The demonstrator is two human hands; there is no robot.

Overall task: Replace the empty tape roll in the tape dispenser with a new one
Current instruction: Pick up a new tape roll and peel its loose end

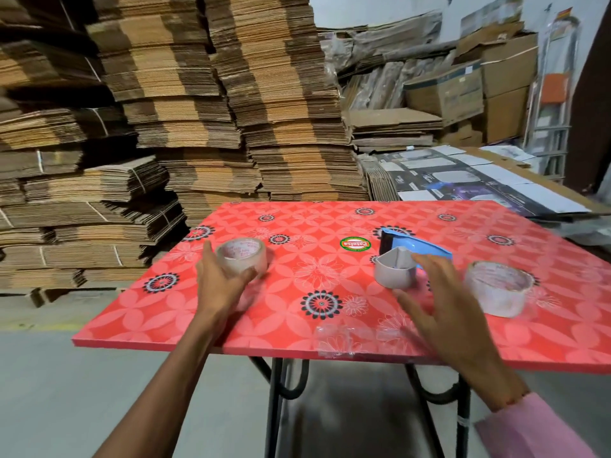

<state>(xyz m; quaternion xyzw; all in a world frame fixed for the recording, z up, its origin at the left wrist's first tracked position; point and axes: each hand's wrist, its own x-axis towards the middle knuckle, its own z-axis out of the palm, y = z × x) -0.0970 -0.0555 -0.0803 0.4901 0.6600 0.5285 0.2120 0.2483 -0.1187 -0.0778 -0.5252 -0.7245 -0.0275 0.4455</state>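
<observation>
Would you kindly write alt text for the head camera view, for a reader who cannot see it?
A person's left hand reaches around a tape roll on a red floral table, while the right hand hovers open by a blue tape dispenser. A second tape roll stands at the right, and stacks of flattened cardboard fill the background.
</observation>
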